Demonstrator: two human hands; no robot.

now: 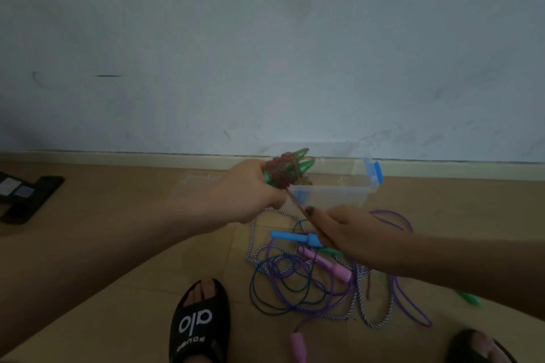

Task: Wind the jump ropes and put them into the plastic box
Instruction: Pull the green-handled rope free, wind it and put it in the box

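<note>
My left hand (247,188) grips a pair of green handles (305,163) with brownish-red rope wound round them, held above the clear plastic box (339,194). The rope's loose end (298,204) runs down and right into my right hand (348,230), which pinches it taut. The box with blue clips (376,171) stands on the floor by the wall. A tangle of ropes lies below the hands: blue handles (295,237), pink handles (327,264), a purple rope (398,289), a dark teal rope (265,289) and a white striped rope (359,300).
Two feet in black slides (200,324) stand at the bottom edge. A green handle (469,298) lies at the right, a pink handle (298,345) near the bottom. Dark flat objects (26,197) lie on the floor at the left. The wall's skirting (118,156) runs behind the box.
</note>
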